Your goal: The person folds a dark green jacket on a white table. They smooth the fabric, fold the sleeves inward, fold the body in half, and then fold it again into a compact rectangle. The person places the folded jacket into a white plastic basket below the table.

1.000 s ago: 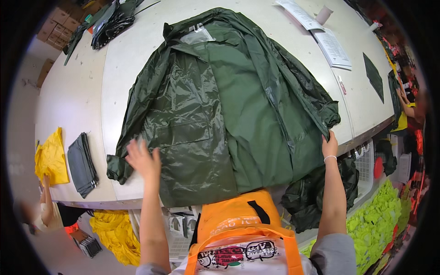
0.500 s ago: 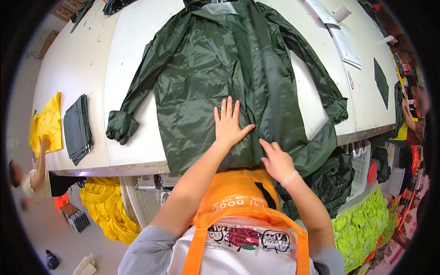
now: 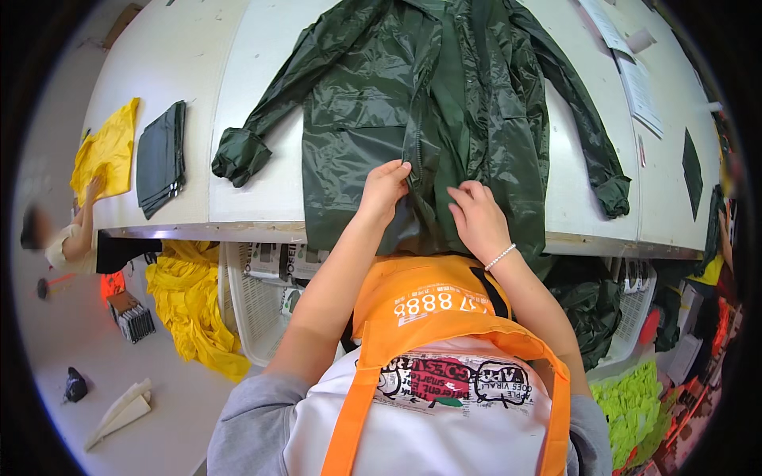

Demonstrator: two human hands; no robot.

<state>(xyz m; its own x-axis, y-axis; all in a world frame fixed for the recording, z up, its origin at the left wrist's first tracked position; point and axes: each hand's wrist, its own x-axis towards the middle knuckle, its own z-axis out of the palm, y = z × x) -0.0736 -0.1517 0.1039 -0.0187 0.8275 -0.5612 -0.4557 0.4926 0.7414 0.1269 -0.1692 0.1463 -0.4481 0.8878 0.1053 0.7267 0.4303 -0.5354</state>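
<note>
A dark green, shiny rain jacket (image 3: pixel 353 111) lies on the white table with its front parted and its hem toward me. My left hand (image 3: pixel 386 192) pinches the left front edge low down, beside the zipper teeth (image 3: pixel 419 147). My right hand (image 3: pixel 482 218), wearing a beaded bracelet, has its fingers curled at the opposite front edge; its palm side is hidden. Between my hands the jacket's inner side shows. Both sleeves are spread outward, the left cuff (image 3: pixel 240 156) bunched up on the table.
Folded dark green pieces (image 3: pixel 161 159) and a yellow garment (image 3: pixel 109 155) lie at the left, where another person's hand (image 3: pixel 95 188) rests. Papers (image 3: pixel 637 91) lie at the right. White baskets (image 3: pixel 258 337), yellow cloth (image 3: pixel 190 305) and lime cloth (image 3: pixel 627 408) are below the table edge.
My left hand has gone from lying flat on the jacket to pinching its front edge. The front has parted wider, and my right hand has gone from pointing to curled fingers.
</note>
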